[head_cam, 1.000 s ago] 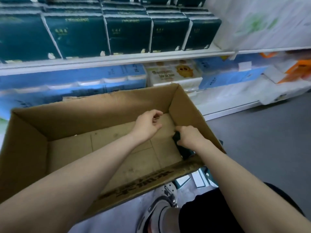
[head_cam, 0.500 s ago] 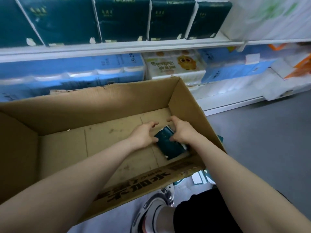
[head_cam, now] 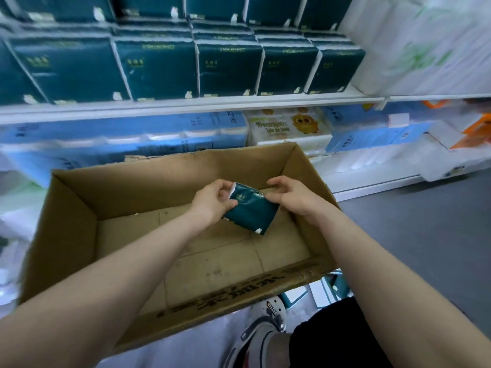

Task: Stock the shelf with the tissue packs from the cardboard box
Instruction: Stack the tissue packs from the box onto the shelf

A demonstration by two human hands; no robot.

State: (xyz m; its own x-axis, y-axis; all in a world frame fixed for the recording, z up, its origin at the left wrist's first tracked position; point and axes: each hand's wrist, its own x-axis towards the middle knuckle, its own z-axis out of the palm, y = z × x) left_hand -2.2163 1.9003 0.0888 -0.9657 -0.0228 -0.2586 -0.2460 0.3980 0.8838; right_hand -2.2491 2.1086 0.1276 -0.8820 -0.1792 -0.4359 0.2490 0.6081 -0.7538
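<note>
A dark teal tissue pack hangs tilted above the floor of the open cardboard box. My left hand grips its left end, fingers curled round the white edge. My right hand pinches its right end. Apart from this pack, the box floor shows only bare cardboard. Above, a white shelf carries a row of matching dark teal tissue packs standing side by side, with more stacked behind and above them.
Under the white shelf lie blue tissue bundles and a white pack with an owl print. White wrapped rolls fill the upper right. Grey floor spreads to the right. My shoe shows below the box.
The pack was picked up from the box's right corner and lifted above its floor, now held at both ends. The view tilted up, showing more of the teal shelf row.
</note>
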